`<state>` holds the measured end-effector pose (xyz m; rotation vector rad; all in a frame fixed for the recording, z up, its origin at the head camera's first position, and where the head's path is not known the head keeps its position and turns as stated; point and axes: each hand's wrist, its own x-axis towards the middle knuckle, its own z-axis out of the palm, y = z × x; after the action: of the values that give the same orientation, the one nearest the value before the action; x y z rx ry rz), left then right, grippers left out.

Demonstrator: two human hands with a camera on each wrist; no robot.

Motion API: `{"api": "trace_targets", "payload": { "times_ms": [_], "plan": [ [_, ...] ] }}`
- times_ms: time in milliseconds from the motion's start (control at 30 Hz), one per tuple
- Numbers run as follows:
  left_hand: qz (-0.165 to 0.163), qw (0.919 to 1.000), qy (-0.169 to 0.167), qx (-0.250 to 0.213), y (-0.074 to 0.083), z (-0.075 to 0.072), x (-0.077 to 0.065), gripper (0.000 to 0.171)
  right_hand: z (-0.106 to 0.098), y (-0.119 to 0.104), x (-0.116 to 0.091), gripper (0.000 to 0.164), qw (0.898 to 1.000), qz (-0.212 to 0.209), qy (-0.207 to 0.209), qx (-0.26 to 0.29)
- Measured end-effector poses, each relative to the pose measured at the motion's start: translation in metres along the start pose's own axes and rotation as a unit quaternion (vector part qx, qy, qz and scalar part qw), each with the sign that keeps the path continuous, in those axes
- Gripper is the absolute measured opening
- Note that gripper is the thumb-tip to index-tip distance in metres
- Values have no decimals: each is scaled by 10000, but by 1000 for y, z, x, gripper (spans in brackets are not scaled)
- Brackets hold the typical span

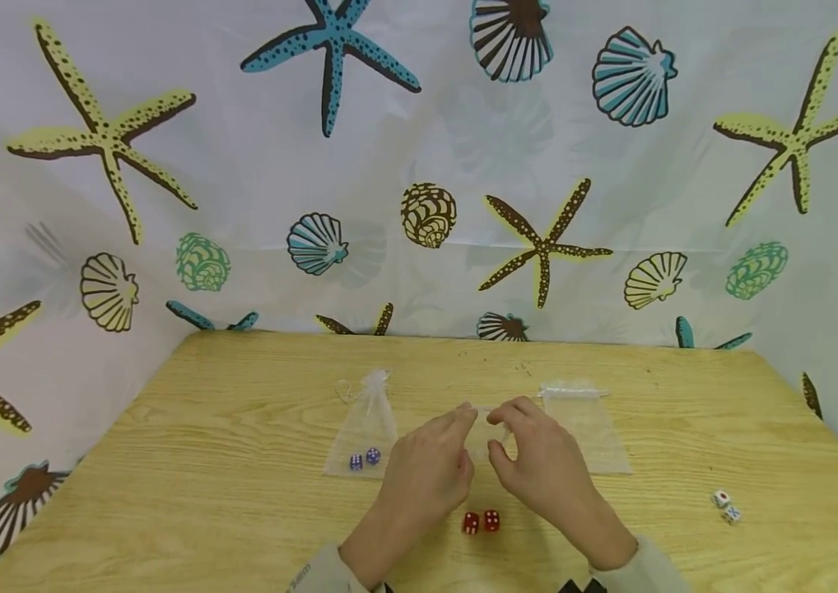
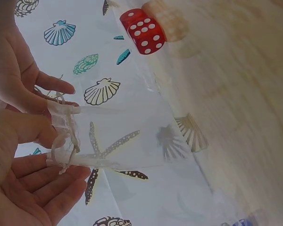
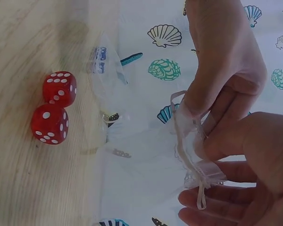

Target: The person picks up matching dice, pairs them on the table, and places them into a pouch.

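A small sheer white drawstring bag [image 2: 125,127] is held up between my two hands, its cord [image 2: 71,132] threaded around the mouth. My left hand [image 1: 426,459] pinches one side of the mouth between thumb and fingers. On the opposite side, my right hand [image 1: 543,453] grips the edge, with a cord loop [image 3: 201,197] hanging by its fingers. The mouth is spread wide, and the see-through body shows the printed cloth behind it. Nearer me, below the hands, two red dice [image 1: 491,520] with white dots lie side by side on the table.
Left of the hands lies a sheer bag [image 1: 370,412] with two blue dice [image 1: 356,462] in it. Another sheer bag [image 1: 588,432] lies flat behind the right hand. Two white dice [image 1: 721,498] sit farther right on the wooden table [image 1: 204,445]. A shell-printed cloth [image 1: 389,156] hangs behind.
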<state>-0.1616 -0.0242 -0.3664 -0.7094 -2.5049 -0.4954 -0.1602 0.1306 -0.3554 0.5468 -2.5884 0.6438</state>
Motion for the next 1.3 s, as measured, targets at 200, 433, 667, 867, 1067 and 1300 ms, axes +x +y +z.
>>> {"api": "trace_targets", "payload": {
  "times_ms": [200, 433, 667, 867, 1067, 1300],
  "plan": [
    [25, 9999, -170, 17, 0, 1, 2, 42, -6, 2, -4, 18, 9997, -12, -46, 234],
    [21, 9998, -190, 41, 0, 1, 1, 40, -13, 3, -13, 21, 9994, -127, 316, 89],
    [23, 9998, -210, 38, 1, -1, 1, 40, -20, -3, -29, 23, 9990, -286, 242, 235],
    [19, 9997, -201, 120, 0, -2, 1, 39, -14, 0, -40, 19, 9955, -321, -763, 454],
    [42, 9996, -175, 205, -1, -3, 0, 36, -3, 8, -42, 20, 9827, -172, -1685, 754],
    [49, 9996, -95, 256, -1, -4, 0, 34, 8, 13, -43, 22, 9715, -30, -2203, 871]
  ]
}}
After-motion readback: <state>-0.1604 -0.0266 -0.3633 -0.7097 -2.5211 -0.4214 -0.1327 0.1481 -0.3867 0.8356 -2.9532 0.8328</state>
